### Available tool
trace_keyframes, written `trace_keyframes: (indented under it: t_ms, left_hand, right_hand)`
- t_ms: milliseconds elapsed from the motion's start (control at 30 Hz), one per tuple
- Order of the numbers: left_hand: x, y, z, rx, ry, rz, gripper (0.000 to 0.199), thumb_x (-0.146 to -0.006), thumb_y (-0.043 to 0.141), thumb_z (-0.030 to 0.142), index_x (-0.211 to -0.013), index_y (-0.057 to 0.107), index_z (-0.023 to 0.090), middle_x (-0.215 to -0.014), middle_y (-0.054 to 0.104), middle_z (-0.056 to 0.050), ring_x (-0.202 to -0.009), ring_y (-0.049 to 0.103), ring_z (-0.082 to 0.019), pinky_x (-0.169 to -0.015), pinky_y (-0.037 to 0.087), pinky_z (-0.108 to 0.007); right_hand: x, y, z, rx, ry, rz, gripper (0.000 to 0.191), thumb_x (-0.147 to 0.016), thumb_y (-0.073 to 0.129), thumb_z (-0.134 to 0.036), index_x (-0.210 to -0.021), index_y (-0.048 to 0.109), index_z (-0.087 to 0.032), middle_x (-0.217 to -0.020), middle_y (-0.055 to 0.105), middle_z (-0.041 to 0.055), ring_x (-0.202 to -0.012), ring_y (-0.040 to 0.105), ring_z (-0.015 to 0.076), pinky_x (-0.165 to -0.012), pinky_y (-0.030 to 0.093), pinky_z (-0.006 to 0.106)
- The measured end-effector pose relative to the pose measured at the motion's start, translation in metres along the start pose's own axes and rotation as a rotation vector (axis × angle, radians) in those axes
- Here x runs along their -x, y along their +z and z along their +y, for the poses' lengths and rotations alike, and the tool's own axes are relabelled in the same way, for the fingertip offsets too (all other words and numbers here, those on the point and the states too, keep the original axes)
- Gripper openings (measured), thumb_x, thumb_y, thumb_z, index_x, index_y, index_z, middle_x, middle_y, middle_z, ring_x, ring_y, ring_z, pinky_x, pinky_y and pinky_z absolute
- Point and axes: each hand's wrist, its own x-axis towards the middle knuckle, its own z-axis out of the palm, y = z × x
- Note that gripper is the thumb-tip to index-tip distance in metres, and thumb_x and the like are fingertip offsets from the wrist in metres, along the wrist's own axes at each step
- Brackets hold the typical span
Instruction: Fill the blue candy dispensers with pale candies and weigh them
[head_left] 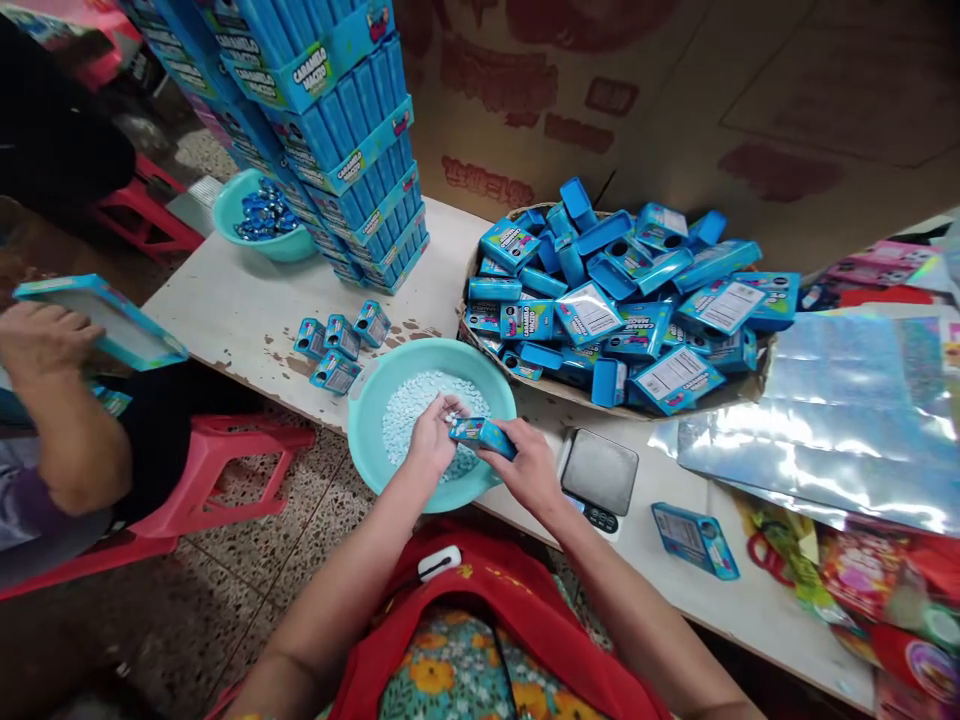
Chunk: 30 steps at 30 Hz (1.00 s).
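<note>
Over a turquoise basin [365, 400] of small white candies [409, 405], my right hand [525, 458] grips a small blue box [484, 434] tilted sideways. My left hand [437, 432] is at the box's left end, its fingers curled around a few white pieces. Four small blue boxes [341, 337] stand or lie on the table left of the basin. Right of my right hand sits a small scale [600, 470] with nothing on its plate. A carton tray [757, 375] heaped with blue boxes [637, 320] lies behind the basin.
Tall stacks of blue display boxes [352, 130] rise at the back left, beside a bowl [281, 245] of blue-wrapped sweets. One blue box [695, 541] lies right of the scale, near silver sheets [847, 420] and red scissors [766, 558]. At left, another person's hand [45, 340] holds a tray.
</note>
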Motion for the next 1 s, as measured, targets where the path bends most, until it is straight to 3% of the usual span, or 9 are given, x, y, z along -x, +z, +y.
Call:
trace_keyframes:
  t_ms: [267, 467, 567, 700, 867, 1000]
  left_hand:
    - [0.002, 0.01, -0.012, -0.046, -0.031, -0.029, 0.012, -0.079, 0.062, 0.024, -0.077, 0.06, 0.013, -0.071, 0.06, -0.003, -0.064, 0.06, -0.015, -0.062, 0.049, -0.027]
    - [0.008, 0.011, -0.01, -0.201, -0.038, -0.078, 0.013, -0.074, 0.064, 0.019, -0.085, 0.061, 0.014, -0.073, 0.058, -0.001, -0.066, 0.058, -0.012, -0.066, 0.048, -0.024]
    - [0.003, -0.006, -0.005, -0.664, 0.085, -0.091, 0.024, -0.071, 0.066, 0.031, -0.09, 0.063, 0.016, -0.085, 0.062, -0.005, -0.085, 0.061, -0.018, -0.08, 0.049, -0.031]
    - [-0.011, -0.037, -0.004, -1.463, 0.442, -0.013, 0.047, -0.063, 0.07, 0.038, -0.105, 0.062, 0.017, -0.124, 0.057, -0.013, -0.123, 0.045, -0.032, -0.1, 0.039, -0.046]
    - [-0.02, -0.054, -0.01, -1.588, 0.282, -0.115, 0.053, -0.074, 0.055, 0.055, -0.111, 0.06, 0.017, -0.116, 0.063, -0.012, -0.102, 0.06, -0.028, -0.091, 0.046, -0.04]
    - [-0.02, -0.045, -0.011, -1.739, 0.336, -0.127, 0.055, -0.074, 0.052, 0.057, -0.111, 0.06, 0.017, -0.115, 0.064, -0.012, -0.099, 0.061, -0.028, -0.089, 0.046, -0.04]
  right_hand:
    - [0.01, -0.011, 0.007, -0.085, 0.037, 0.044, 0.038, -0.077, 0.07, -0.043, -0.107, 0.064, -0.02, -0.093, 0.064, 0.0054, -0.088, 0.059, 0.022, -0.077, 0.042, 0.032]
    - [0.024, -0.022, 0.021, -0.439, 0.171, 0.087, 0.038, -0.071, 0.075, -0.041, -0.101, 0.065, -0.021, -0.094, 0.065, 0.0028, -0.088, 0.059, 0.02, -0.082, 0.045, 0.033]
    - [0.045, -0.042, 0.046, -0.658, 0.224, 0.162, 0.043, -0.065, 0.079, -0.04, -0.102, 0.064, -0.022, -0.098, 0.065, 0.0024, -0.091, 0.059, 0.0196, -0.085, 0.047, 0.034]
    - [0.081, -0.073, 0.105, -0.586, 0.303, 0.475, 0.044, -0.06, 0.081, -0.036, -0.098, 0.065, -0.022, -0.104, 0.061, 0.0034, -0.101, 0.056, 0.0207, -0.093, 0.044, 0.036]
    - [0.109, -0.078, 0.174, -0.593, 0.475, 0.602, 0.044, -0.059, 0.08, -0.037, -0.096, 0.063, -0.019, -0.092, 0.062, 0.0018, -0.091, 0.058, 0.0204, -0.089, 0.046, 0.039]
    - [0.115, -0.066, 0.19, -0.559, 0.498, 0.615, 0.05, -0.059, 0.08, -0.037, -0.102, 0.062, -0.019, -0.097, 0.062, 0.0034, -0.093, 0.058, 0.0208, -0.09, 0.046, 0.039]
